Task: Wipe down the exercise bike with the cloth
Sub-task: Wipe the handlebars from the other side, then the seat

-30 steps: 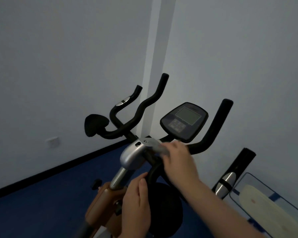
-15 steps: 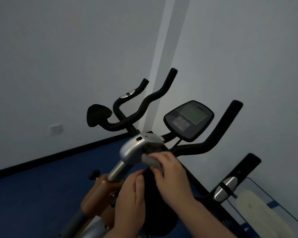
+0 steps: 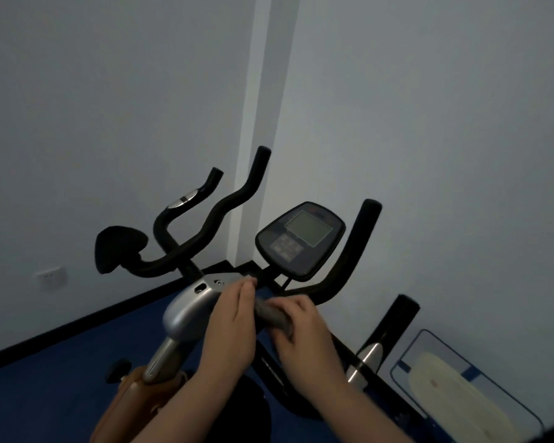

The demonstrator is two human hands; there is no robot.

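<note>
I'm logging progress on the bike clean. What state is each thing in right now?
Cloth: bunched, held in the right hand.
Right hand: curled round the cloth, by the handlebar stem.
Left hand: fingers straight, resting against the silver stem cover.
Console screen: blank, no readout visible.
Handlebars: upright, untouched.
Wall socket: nothing plugged in.

A single head-worn camera gave the only view, so nothing was shared with a second one. It looked forward and down from just behind the exercise bike (image 3: 186,318), close enough that both forearms entered from the bottom edge. It faced a room corner, with the console (image 3: 301,238) near the centre and the blue floor (image 3: 61,378) lower left.
</note>
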